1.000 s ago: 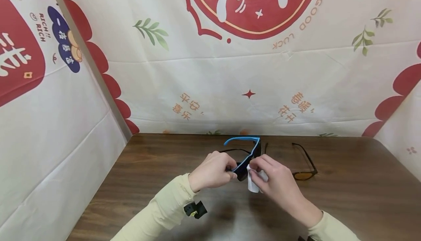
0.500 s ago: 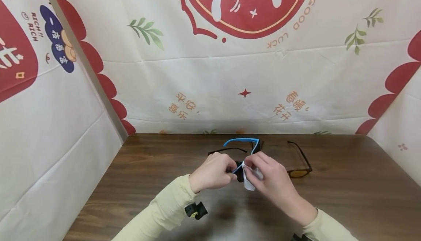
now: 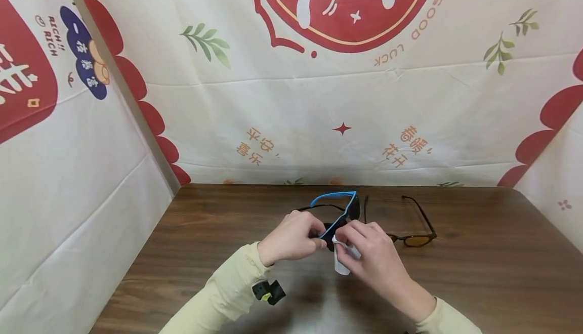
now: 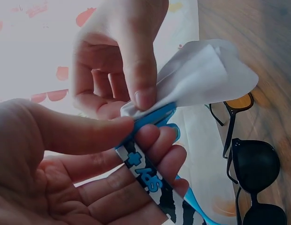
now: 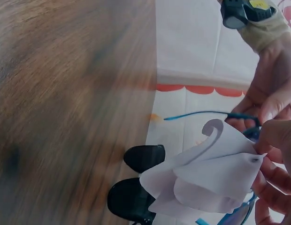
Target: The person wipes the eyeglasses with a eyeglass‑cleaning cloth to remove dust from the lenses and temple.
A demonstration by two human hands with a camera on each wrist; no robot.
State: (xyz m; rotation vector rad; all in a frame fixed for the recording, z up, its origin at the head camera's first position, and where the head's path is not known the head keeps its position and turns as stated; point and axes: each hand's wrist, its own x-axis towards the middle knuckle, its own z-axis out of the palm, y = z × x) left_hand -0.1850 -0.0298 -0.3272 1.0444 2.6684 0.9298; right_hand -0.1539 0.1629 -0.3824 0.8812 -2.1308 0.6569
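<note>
My left hand (image 3: 291, 238) holds a pair of blue-framed sunglasses (image 3: 336, 194) by one end of the front. In the left wrist view, its thumb and fingers pinch the corner by a patterned black-and-white temple arm (image 4: 148, 173). A thin white cloth (image 3: 340, 262) hangs from my right hand (image 3: 371, 253), pinched between thumb and fingers. That cloth lies right at the lens near my left fingertips. Seen from the right wrist, the cloth (image 5: 211, 173) fans out and covers much of the sunglasses' front.
Black sunglasses (image 4: 256, 164) lie on the wooden table (image 3: 218, 217), partly hidden behind my hands in the head view. To their right are dark-framed glasses with amber lenses (image 3: 416, 241). A printed white cloth backdrop (image 3: 291, 106) rises behind the table and at both sides.
My right hand has shifted left with the white cloth, then down toward me along the sunglasses. The left hand keeps its hold on the frame, nearly still. The head view has swayed slightly.
</note>
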